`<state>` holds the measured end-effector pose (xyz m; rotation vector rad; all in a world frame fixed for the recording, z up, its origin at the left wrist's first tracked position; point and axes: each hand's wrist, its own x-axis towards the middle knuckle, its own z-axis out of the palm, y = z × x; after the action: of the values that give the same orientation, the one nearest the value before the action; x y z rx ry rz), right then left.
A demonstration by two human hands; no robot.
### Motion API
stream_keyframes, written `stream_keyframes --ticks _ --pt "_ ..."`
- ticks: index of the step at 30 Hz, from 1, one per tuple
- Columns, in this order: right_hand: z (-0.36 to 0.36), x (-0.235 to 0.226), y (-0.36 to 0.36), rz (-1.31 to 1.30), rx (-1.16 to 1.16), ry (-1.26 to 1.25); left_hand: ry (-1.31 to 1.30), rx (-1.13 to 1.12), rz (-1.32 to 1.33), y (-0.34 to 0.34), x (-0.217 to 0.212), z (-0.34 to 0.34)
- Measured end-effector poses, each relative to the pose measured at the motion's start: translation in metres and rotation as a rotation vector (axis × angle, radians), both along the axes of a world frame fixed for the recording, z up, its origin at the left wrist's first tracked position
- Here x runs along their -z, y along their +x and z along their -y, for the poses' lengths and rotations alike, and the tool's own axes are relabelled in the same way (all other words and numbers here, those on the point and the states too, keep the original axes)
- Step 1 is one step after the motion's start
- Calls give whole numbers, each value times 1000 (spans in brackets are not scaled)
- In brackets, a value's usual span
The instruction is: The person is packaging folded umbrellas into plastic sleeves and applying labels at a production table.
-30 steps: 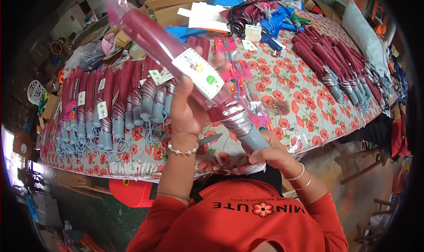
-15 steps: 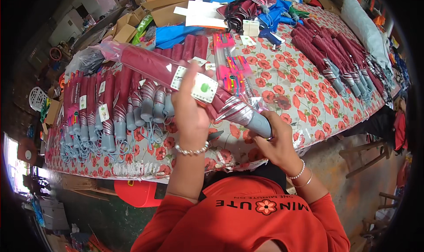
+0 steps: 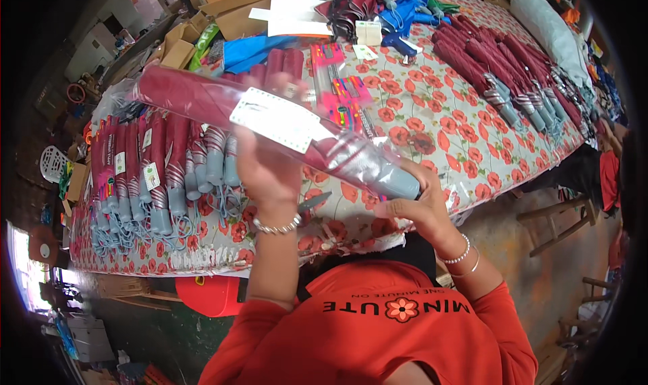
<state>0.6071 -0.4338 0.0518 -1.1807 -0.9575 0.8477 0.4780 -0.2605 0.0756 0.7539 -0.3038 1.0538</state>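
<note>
A folded dark red umbrella (image 3: 185,100) in a clear plastic sleeve lies slantwise across both my hands, above the table. Its grey handle (image 3: 397,182) points to the lower right, and a white tag (image 3: 277,120) with a dotted border shows on its middle. My left hand (image 3: 270,175) grips the umbrella from beneath, the blurred fingertips coming up behind it. At the handle end, my right hand (image 3: 425,206) is closed round the handle and sleeve. A dark pointed blade (image 3: 315,201) lies on the tablecloth beside my left wrist.
Several similar umbrellas (image 3: 158,155) lie in rows at the left, more (image 3: 482,64) at the right. Printed pink sleeves (image 3: 347,101) lie beyond my hands. Farther back are a blue hand tool (image 3: 401,44), a stack of tags (image 3: 368,32) and cardboard (image 3: 253,7). A wooden stool (image 3: 557,226) stands right.
The umbrella has shifted slightly left and its handle end has turned. The tag now shows its other face, or another part, more fully. My left fingers have moved behind the umbrella.
</note>
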Motion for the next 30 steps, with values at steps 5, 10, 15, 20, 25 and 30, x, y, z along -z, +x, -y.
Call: stream_keyframes --ticks 5,10,15,20,25,30 --pt "2 5 9 635 238 245 -36 -123 42 -33 -11 -57" --pt "4 15 13 1023 382 377 -255 -305 -129 -30 -12 -58" --pt "-2 15 -1 1036 415 390 -329 -212 -186 1 -14 -13" --pt "-4 -10 -10 573 261 336 -347 -185 -181 2 -12 -6" --pt "-4 -21 5 381 -8 73 -253 -240 -211 2 -15 -1" --pt "-3 -23 17 625 -167 -118 -204 -345 -272 0 -28 -10"
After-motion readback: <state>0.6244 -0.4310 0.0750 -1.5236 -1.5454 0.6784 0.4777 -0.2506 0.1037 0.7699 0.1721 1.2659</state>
